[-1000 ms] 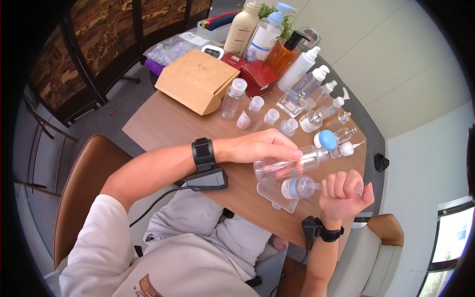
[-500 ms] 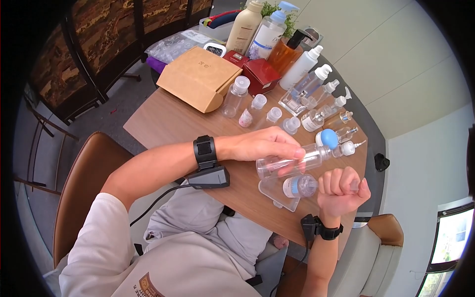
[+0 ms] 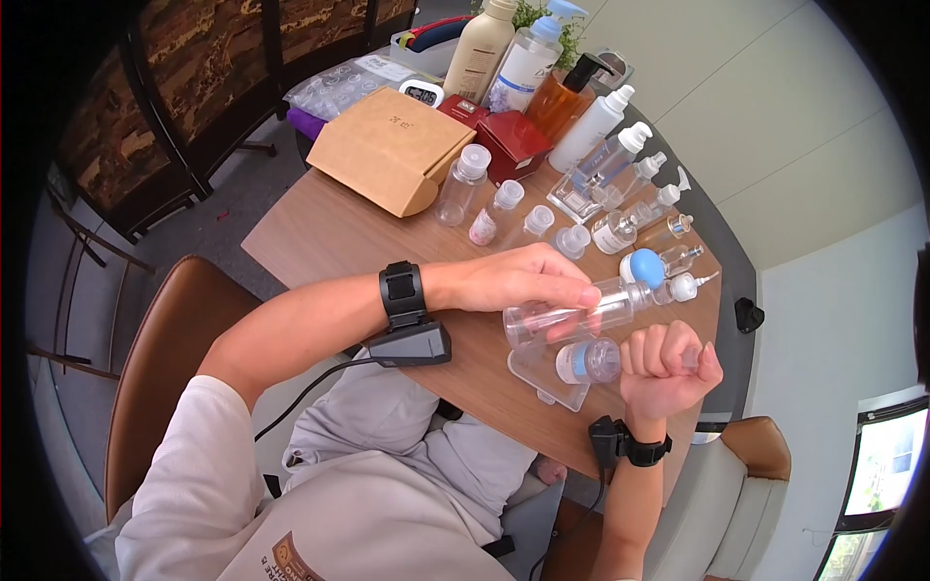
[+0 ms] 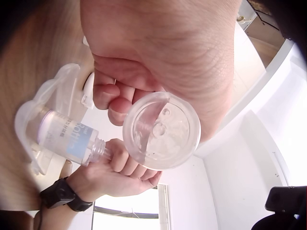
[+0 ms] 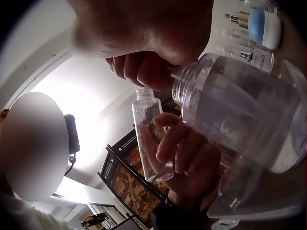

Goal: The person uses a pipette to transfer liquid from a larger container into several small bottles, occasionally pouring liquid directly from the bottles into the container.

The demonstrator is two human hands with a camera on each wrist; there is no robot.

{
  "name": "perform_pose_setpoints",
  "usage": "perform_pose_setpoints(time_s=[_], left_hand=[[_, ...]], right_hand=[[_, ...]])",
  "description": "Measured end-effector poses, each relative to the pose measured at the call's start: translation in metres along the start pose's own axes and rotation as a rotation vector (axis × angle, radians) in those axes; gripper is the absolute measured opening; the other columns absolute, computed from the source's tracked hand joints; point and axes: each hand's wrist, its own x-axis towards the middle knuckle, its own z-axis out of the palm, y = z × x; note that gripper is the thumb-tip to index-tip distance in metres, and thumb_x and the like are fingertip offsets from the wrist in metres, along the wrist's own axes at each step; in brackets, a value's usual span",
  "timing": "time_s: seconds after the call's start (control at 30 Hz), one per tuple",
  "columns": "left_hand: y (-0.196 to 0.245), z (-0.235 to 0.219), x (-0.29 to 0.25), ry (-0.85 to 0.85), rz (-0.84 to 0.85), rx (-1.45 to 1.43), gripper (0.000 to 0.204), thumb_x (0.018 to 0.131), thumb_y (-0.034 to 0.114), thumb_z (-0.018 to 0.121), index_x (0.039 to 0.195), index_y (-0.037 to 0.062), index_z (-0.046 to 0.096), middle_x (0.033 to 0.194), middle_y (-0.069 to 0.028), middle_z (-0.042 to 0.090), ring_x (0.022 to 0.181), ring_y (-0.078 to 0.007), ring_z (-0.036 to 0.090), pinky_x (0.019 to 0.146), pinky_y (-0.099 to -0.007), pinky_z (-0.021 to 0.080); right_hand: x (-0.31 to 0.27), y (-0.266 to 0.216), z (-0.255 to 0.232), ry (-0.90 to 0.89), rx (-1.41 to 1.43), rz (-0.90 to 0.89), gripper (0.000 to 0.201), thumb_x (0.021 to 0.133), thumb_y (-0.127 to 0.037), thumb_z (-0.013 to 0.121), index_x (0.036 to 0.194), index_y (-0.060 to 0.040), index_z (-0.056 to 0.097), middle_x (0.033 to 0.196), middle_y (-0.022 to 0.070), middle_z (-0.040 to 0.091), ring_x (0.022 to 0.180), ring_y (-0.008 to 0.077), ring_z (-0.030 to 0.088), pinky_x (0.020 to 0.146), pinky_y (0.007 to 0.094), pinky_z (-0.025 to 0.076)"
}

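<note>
My left hand (image 3: pixel 538 279) grips a clear, uncapped bottle (image 3: pixel 526 327) that lies tilted toward the right, thumb along its upper side. In the left wrist view, the round base of this bottle (image 4: pixel 163 134) faces the camera. My right hand (image 3: pixel 666 373) is curled round a slim translucent plastic piece (image 3: pixel 690 358), mostly hidden inside the fist. Right at the fist is the open neck of a clear bottle with a white and blue label (image 3: pixel 573 362), also seen in the left wrist view (image 4: pixel 72 136). This labelled bottle stands on a clear plastic tray (image 3: pixel 560 398).
Several small capped bottles, one of them pink-labelled (image 3: pixel 497 213), stand beyond my left hand. Pump and spray bottles line the right edge, near a blue-lidded jar (image 3: pixel 643 267). A cardboard box (image 3: pixel 383 150) and a red box (image 3: pixel 513 145) sit farther back.
My right hand has shifted slightly left, closer to the labelled bottle, and the thin stem between them no longer shows. The left hand keeps its grip on the tilted bottle.
</note>
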Motion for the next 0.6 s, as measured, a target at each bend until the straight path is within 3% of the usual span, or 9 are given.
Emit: perform_pose_setpoints(time_s=[0.6], left_hand=[[-0.0009, -0.0001, 0.0004, 0.001, -0.003, -0.005, 0.048, 0.101, 0.045, 0.051, 0.108, 0.0015, 0.070, 0.073, -0.0017, 0.060, 0.070, -0.0082, 0.055, 0.063, -0.0245, 0.043]], right_hand=[[0.0012, 0.0018, 0.0022, -0.004, -0.048, 0.022, 0.047, 0.097, -0.044, 0.037, 0.061, -0.0132, 0.032, 0.052, -0.0046, 0.029, 0.045, 0.0090, 0.021, 0.044, 0.0279, 0.017]])
